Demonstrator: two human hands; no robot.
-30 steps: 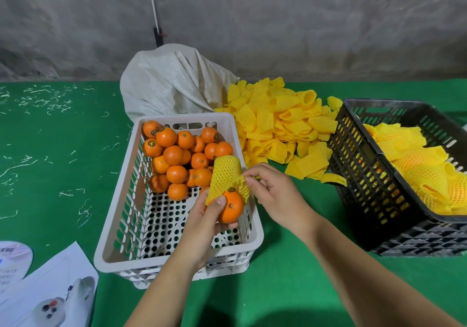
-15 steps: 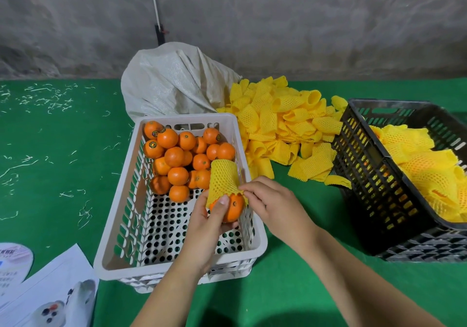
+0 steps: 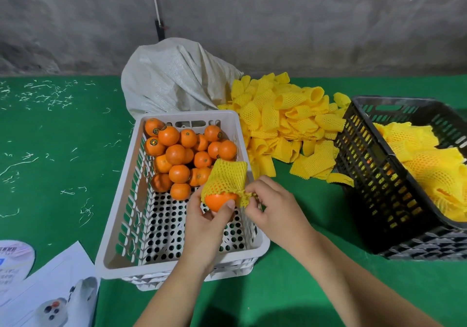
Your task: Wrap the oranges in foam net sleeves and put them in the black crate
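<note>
My left hand [image 3: 209, 222] grips an orange [image 3: 219, 201] over the near right part of the white crate [image 3: 121, 238]. A yellow foam net sleeve [image 3: 227, 179] covers the top half of that orange. My right hand [image 3: 271, 206] pinches the sleeve's lower right edge and stretches it sideways. Several bare oranges [image 3: 182, 155] fill the far end of the white crate. At the right stands the black crate [image 3: 366, 180], holding several wrapped oranges [image 3: 429, 160].
A heap of loose yellow sleeves [image 3: 290, 122] lies between the two crates. Behind the white crate slumps a grey woven sack [image 3: 171, 79]. Papers and a white device [image 3: 58, 299] lie at the bottom left on the green cloth [image 3: 50, 175].
The sleeve has come further down over the orange. My right hand has shifted from the sleeve's top side to its lower right edge and pulls it outward.
</note>
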